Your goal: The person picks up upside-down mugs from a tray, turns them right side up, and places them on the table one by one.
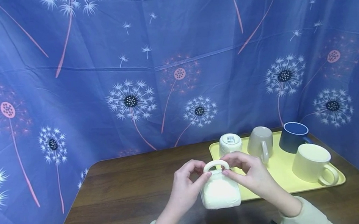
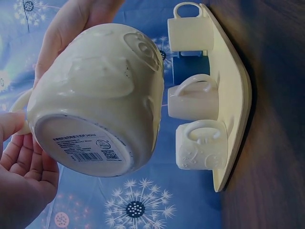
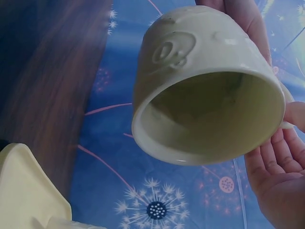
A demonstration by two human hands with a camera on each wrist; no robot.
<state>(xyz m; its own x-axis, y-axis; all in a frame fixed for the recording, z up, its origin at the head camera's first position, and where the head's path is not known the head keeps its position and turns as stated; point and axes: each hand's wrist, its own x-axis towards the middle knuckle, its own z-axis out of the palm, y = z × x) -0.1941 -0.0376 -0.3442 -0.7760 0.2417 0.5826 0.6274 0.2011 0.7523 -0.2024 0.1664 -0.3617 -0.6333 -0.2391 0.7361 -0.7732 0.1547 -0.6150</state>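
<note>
A cream mug (image 1: 220, 194) with raised decoration hangs on its side above the table, its handle on top. My left hand (image 1: 187, 181) pinches one end of the handle. At the other end my right hand (image 1: 251, 174) pinches it between thumb and fingers. The left wrist view shows the mug's base (image 2: 83, 145), printed with a barcode label, facing my left hand (image 2: 31, 174). In the right wrist view its open mouth (image 3: 209, 117) appears hollow, beside my right hand (image 3: 281, 176).
A yellow tray (image 1: 282, 181) stands right of centre on the wooden table (image 1: 126, 196). It carries an upturned white mug (image 1: 230, 143), a grey mug (image 1: 258, 141), a navy mug (image 1: 291, 138) and a pale yellow mug (image 1: 311, 164). Patterned blue cloth (image 1: 98, 119) hangs behind.
</note>
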